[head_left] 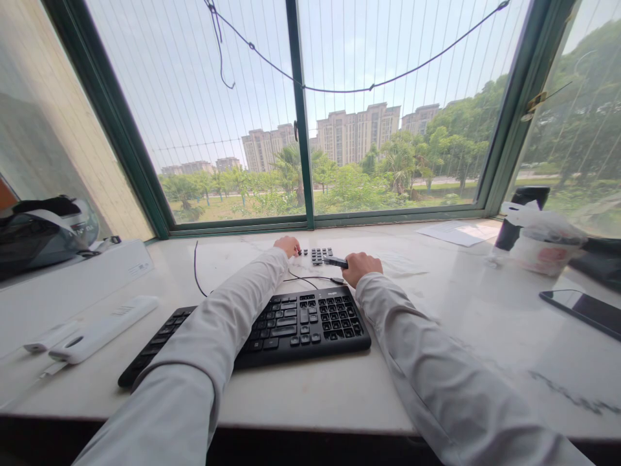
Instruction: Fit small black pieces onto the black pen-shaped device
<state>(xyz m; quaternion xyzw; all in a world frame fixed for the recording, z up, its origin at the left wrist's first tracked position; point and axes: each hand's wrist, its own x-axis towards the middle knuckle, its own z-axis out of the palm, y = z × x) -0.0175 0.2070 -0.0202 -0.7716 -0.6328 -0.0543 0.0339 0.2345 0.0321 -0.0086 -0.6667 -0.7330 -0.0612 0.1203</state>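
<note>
A black keyboard [301, 327] lies slanted on the white counter under my forearms. Its number pad at the right end has bare sockets [338, 318] where keycaps are off. Beyond it, loose black keycaps [317, 254] are laid out in rows. My left hand [288, 246] is at their left side, fingers pinched on a small dark piece that looks like a keycap. My right hand [363, 266] is closed around a slim black-handled tool [334, 261], its tip pointing left by the keycaps. The tool's exact kind is too small to make out.
A black cable [301, 279] with a plug runs behind the keyboard. On the right are a phone [585, 310], a bagged cup [548, 249] and papers [458, 232]. White devices [104, 330] and a helmet-like item [43, 230] are on the left. A window [303, 129] stands behind.
</note>
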